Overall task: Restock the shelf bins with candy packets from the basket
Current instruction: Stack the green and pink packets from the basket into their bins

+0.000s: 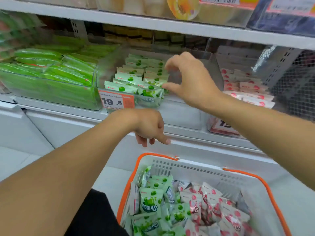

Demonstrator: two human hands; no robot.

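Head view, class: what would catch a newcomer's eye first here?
The right hand hovers with spread fingers over the clear plastic bin of green apple candy packets at centre shelf. Below, the white basket with orange rim holds green and pink packets, the empty left hand above it.

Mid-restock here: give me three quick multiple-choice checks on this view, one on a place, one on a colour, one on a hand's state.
1. Where is the right hand?
A. over the green-packet bin
B. inside the basket
C. on the top shelf

2. What colour are the basket's handles?
A. blue
B. orange
C. black

3. What is the left hand doing?
A. gripping a packet
B. holding the price tag
C. holding nothing

Answers: 1 A, its fingers spread above the green packets; 2 B, both handles are orange; 3 C, its fingers hang loose and hold nothing.
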